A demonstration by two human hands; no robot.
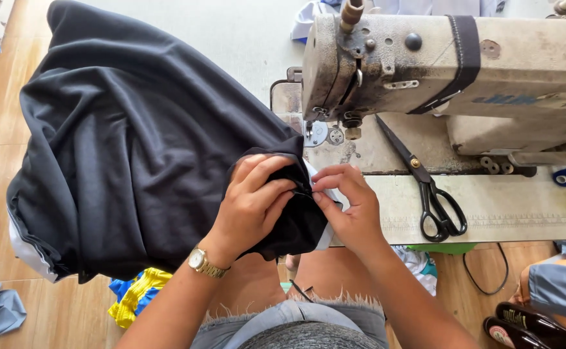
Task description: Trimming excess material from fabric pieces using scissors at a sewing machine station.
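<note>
Both hands pinch a fold of black cloth [141, 148] at the bench's [502, 207] front edge, left hand [254, 200] and right hand [347, 203] gripping it just before the sewing machine [451, 71]; scissors [428, 184] lie alongside

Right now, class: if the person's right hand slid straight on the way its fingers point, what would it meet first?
The right hand points left, its fingers pinching the dark fabric. Straight on, it would meet the left hand almost at once, with only a fold of that fabric between them.
</note>
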